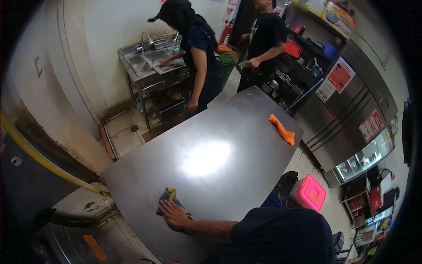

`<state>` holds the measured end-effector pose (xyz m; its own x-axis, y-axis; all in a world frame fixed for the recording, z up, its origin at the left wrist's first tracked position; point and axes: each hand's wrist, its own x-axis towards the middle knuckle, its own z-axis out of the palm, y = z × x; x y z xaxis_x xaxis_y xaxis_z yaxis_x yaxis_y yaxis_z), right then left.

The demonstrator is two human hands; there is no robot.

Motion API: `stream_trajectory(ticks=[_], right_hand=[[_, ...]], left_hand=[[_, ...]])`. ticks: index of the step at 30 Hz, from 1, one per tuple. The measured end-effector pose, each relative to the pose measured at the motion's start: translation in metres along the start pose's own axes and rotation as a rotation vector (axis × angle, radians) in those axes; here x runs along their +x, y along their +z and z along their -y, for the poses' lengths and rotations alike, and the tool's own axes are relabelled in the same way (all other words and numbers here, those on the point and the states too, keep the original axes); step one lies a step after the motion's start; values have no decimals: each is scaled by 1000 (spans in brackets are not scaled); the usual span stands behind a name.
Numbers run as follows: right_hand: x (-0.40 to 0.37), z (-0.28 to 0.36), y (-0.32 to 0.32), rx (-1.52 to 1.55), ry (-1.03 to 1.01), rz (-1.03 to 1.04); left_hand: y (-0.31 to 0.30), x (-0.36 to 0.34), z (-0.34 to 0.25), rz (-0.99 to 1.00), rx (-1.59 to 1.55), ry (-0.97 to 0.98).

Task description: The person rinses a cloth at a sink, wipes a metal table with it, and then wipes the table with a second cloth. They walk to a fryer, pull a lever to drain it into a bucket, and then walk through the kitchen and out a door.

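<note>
On the near left part of the steel table [145, 176], my right hand [175, 216] presses down on a dark cloth [169, 198] with yellow patches. Its fingers lie spread over the cloth, and the dark sleeve runs off to the lower right. An orange cloth [282, 130] lies crumpled near the table's far right corner. A bright reflection shines on the metal between the two cloths. My left hand is not clearly visible; only a small bit of skin may show at the bottom edge.
One person [200, 57] stands at a steel sink [132, 66] beyond the table. Another person [267, 39] stands by the shelves. A steel refrigerator [325, 116] is at the right, and a box with a pink lid [311, 192] sits beside the table.
</note>
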<state>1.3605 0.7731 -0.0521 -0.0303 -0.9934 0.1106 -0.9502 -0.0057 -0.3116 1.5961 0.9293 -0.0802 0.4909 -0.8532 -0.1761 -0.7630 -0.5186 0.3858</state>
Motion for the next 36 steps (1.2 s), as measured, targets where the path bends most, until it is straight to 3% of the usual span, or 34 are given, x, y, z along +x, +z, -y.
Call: stream_trajectory(ticks=[3,6,10,14,17,18,19,20,21,22,25,28,29,31,32,35,36], right_hand=[[77,10,-17,11,57,107],[152,9,8,32,5,-87],[225,14,46,8,-20,-153],[248,14,56,16,-87,-238],[235,12,54,229,-165,-259],[219,14,32,331,-131,-126],[191,16,13,449,-100,53],[159,21,1,486,-134,3],[120,29,-16,414,-172,51],[79,25,-13,339,-294,-81],[-35,14,-26,303,-427,260],[-95,-10,-31,285,-509,310],[-90,-9,-39,285,-515,323],[-52,-10,-43,55,-124,176],[-29,-16,-34,22,-57,65],[49,-20,-32,36,92,-53],[68,-23,-28,-33,-14,-186]], left_hand=[[-22,0,-24,94,98,-264],[24,6,28,-100,183,-125],[-5,6,-5,-44,217,-178],[-9,5,-11,-51,231,-195],[6,3,10,-79,155,-127],[10,4,15,-42,75,-138],[20,9,18,-197,414,140],[30,2,30,-80,155,-86],[62,-3,74,-3,171,-124],[9,-4,12,-131,89,-87],[-17,0,-16,-131,46,-13],[-18,0,-18,-58,19,-67],[-15,-2,-17,-55,19,-81],[-15,1,-15,-102,17,-32],[-15,0,-17,-103,17,-35],[-16,3,-19,-93,30,-52],[-14,3,-18,-128,28,-16]])
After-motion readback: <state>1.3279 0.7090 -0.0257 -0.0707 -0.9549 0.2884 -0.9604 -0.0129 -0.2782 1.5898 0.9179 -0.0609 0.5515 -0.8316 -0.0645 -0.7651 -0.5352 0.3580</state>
